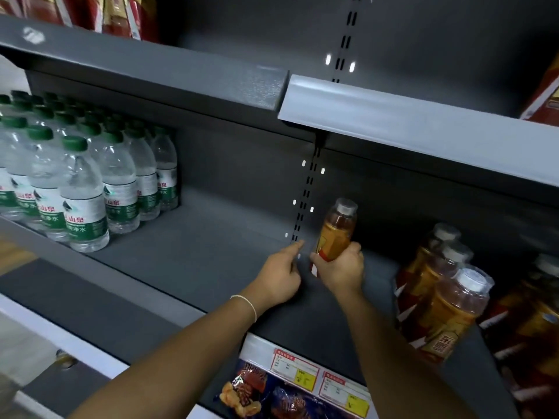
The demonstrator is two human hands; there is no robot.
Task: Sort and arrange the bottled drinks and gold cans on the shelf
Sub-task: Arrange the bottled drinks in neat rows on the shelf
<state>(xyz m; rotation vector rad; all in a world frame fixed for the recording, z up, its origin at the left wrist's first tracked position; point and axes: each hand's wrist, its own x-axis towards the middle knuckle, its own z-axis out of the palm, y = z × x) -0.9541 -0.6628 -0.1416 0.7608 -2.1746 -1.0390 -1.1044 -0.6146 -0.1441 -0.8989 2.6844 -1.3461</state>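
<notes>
Base of the held bottle behind the right hand; rightmost tea bottles blurred.

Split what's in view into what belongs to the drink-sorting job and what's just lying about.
Job: tea bottle gripped by the right hand; left hand beside it; tea bottles at right; water bottles at left; shelf.
Lying about: snack packets below; price tags; red packs on top shelf.

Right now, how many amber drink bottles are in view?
5 amber bottles: one gripped by the right hand at the shelf's back; three in a row to its right, rear, middle, front; one blurred at the far right edge. Others may be hidden.
</notes>
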